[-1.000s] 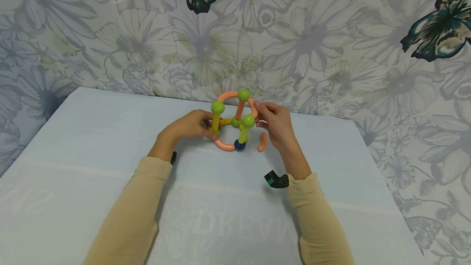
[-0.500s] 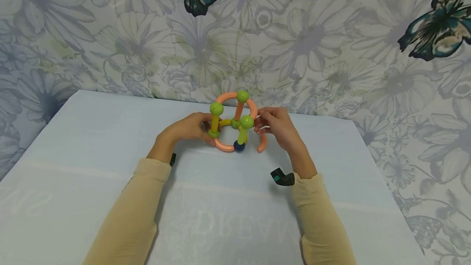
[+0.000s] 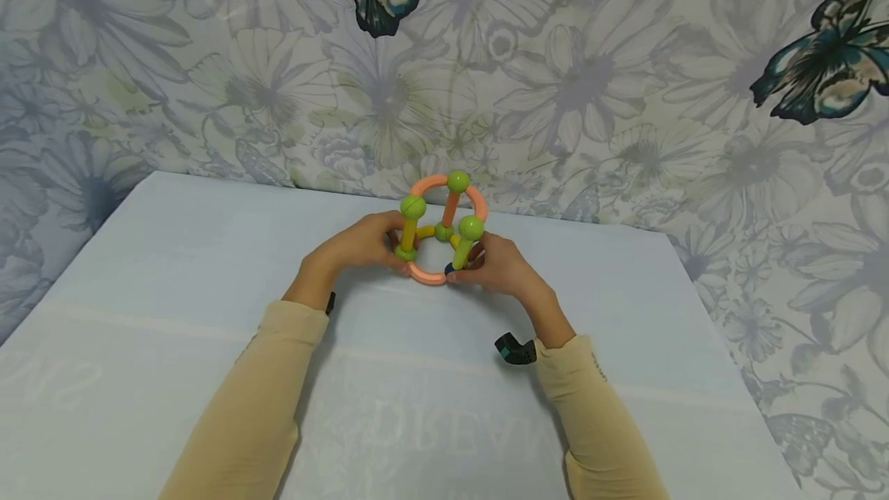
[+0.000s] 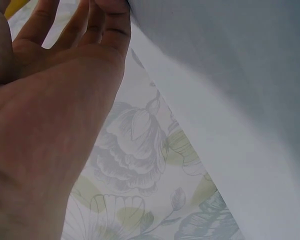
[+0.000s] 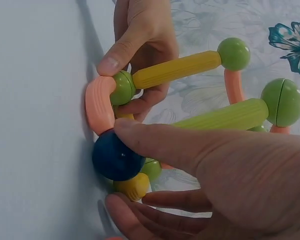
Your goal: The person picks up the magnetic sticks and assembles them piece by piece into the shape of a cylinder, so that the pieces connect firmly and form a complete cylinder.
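Observation:
A toy frame (image 3: 441,231) of sticks and balls stands on the pale blue table (image 3: 174,268). It has three green balls on top, such as (image 3: 458,180), yellow and lime uprights and orange arcs (image 3: 425,275). My left hand (image 3: 397,249) pinches the green ball (image 5: 122,87) at the foot of the yellow stick (image 5: 177,69), its thumb on the orange base arc (image 5: 99,102). My right hand (image 3: 467,268) grips the dark blue ball (image 5: 117,159) at the base, thumb (image 5: 155,142) above and fingers below. The left wrist view shows only my palm (image 4: 40,125).
A floral cloth with butterflies (image 3: 590,83) hangs close behind the table's far edge. Small black cameras sit on both wrists, the right one (image 3: 514,348). The table edge (image 4: 200,150) crosses the left wrist view.
My right hand has dropped from the top orange arc to the blue ball at the base. The loose orange arc beside it is no longer visible. The left hand has stayed put.

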Available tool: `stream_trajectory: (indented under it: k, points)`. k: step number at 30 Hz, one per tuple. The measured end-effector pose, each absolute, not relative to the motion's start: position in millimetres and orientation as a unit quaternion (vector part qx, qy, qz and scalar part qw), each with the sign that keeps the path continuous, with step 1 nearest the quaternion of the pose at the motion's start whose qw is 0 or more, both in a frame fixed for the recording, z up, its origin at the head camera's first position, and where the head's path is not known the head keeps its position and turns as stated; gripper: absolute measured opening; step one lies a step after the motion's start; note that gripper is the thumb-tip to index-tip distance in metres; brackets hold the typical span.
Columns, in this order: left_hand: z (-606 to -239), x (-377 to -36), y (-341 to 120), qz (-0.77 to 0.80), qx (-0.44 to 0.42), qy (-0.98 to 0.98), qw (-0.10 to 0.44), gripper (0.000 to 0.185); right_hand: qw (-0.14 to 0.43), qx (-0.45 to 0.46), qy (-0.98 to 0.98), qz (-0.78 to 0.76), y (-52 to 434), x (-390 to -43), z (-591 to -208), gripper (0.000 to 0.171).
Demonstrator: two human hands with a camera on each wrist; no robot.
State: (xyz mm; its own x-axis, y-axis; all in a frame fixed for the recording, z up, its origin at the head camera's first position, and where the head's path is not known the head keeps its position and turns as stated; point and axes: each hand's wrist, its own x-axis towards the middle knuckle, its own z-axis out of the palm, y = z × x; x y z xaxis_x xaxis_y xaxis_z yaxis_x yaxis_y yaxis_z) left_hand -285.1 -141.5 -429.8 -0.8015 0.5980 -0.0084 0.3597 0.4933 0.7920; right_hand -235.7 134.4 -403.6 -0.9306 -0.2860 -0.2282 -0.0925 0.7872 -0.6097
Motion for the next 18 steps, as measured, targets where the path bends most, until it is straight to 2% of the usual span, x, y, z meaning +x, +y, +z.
stream_trajectory:
  k: [9, 15, 18]
  points:
    - [-429.5, -287.8, -141.6, 0.401, 0.294, 0.853, 0.158, 0.056, 0.136, -0.075, 0.926, -0.345, 133.1, -234.2, -406.0, 0.045]
    - [-428.5, -288.2, -152.2, 0.426, 0.296, 0.831, 0.202, 0.051, 0.11, -0.086, 0.926, -0.352, 133.9, -237.6, -411.1, 0.048]
    - [-428.1, -288.4, -157.1, 0.441, 0.295, 0.824, 0.201, 0.049, 0.093, -0.096, 0.926, -0.354, 133.9, -240.4, -413.8, 0.049]
